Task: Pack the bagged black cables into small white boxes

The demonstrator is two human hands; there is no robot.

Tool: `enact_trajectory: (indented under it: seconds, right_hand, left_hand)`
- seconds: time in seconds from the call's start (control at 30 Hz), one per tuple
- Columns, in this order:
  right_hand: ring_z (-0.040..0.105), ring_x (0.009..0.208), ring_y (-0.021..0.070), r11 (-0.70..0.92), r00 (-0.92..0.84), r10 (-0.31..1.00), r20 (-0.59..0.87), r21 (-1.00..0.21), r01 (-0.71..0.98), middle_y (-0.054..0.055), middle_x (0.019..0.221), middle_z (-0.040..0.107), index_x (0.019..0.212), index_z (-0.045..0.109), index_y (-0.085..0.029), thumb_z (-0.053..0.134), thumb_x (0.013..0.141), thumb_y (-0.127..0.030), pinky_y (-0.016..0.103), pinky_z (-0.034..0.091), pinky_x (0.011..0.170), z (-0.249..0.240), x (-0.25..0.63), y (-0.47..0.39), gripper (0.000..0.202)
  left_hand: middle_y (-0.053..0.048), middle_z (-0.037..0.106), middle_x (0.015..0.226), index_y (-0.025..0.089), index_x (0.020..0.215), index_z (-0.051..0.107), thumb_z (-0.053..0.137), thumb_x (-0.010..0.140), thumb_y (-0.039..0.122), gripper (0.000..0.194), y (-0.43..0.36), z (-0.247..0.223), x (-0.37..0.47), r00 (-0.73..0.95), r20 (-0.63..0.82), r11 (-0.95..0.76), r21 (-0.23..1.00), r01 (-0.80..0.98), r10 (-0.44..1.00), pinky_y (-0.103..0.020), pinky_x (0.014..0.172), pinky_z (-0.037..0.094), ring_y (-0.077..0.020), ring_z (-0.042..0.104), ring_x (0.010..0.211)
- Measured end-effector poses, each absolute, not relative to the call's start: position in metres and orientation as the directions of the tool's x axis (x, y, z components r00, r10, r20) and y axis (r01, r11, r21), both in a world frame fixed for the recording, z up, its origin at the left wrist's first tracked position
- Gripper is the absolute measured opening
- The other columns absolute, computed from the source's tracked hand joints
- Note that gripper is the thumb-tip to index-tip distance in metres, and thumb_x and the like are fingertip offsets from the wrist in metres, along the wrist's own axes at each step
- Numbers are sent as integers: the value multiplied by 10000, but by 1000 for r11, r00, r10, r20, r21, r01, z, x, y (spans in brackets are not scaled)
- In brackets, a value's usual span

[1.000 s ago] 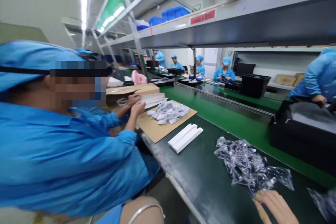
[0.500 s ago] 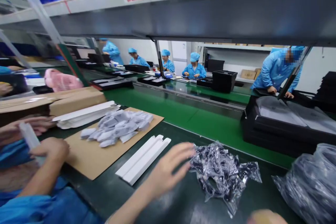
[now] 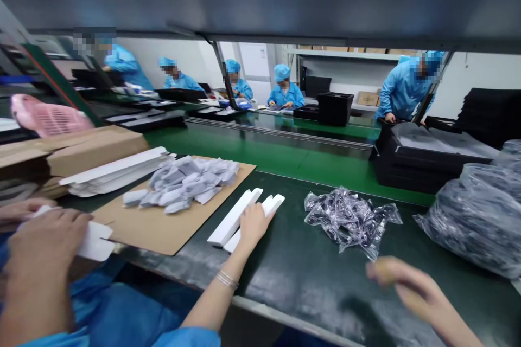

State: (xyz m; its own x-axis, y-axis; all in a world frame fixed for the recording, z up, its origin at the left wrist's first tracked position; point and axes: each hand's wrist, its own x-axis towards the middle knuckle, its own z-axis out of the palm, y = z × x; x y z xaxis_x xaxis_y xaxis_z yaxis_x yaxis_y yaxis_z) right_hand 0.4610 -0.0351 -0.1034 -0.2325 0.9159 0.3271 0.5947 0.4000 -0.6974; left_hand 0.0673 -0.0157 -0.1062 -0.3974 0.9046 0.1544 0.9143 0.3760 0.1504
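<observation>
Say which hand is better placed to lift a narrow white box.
Left, probably: the left hand is on a narrow white box; the right hand is farther off, near the clear plastic bags.

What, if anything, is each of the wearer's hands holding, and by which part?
The left hand grasps a long white box around its middle; how firmly cannot be told. Nothing shows in the right hand, though it is blurred.

Bench point(image 3: 293, 276) has cardboard sheet point(image 3: 158, 236) L, pcs pile point(image 3: 187, 181) on it, 2 ctns point(image 3: 235, 218) just R of sheet, then bagged parts point(image 3: 350, 217), bag heap point(image 3: 476, 222) far R. Belt point(image 3: 301, 160) behind bench; trays point(image 3: 427, 171) behind bag heap.
</observation>
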Motion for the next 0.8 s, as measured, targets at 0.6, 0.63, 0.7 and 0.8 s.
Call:
enact_trajectory:
  seconds: [0.6,0.63,0.7,0.8]
  right_hand:
    - [608,736,146,-198,302,952,-52,-856,478,38,878,639,996,588,-147,698,783,-469,270,517,619,-80,457,-19,401]
    - [619,761,167,-139,285,958,-2,-877,461,43,884,648,966,585,-161,721,725,-497,274,519,623,-71,459,-27,436]
    - [643,870,209,-26,268,958,99,-904,426,52,959,667,954,584,-193,725,661,-564,287,537,700,-56,460,-42,494]
    - [655,995,250,136,333,898,287,-902,410,58,1074,679,1070,600,-247,659,728,-615,317,554,799,-42,463,-67,506]
  left_hand:
    - [-65,671,1123,304,1197,442,593,866,410,379,-96,-67,221,-217,528,-423,818,389,821,-342,754,565,-228,690,894]
    - [-67,655,1111,311,1184,430,564,884,407,342,-95,-68,228,-224,554,-462,813,354,802,-344,743,566,-221,683,871]
    - [-60,630,1037,324,1160,410,529,909,418,293,-92,-70,242,-261,588,-510,802,311,766,-343,700,561,-207,661,792]
    - [-44,586,955,313,1151,376,549,913,441,321,-87,-74,259,-343,592,-528,806,267,729,-317,628,538,-184,618,702]
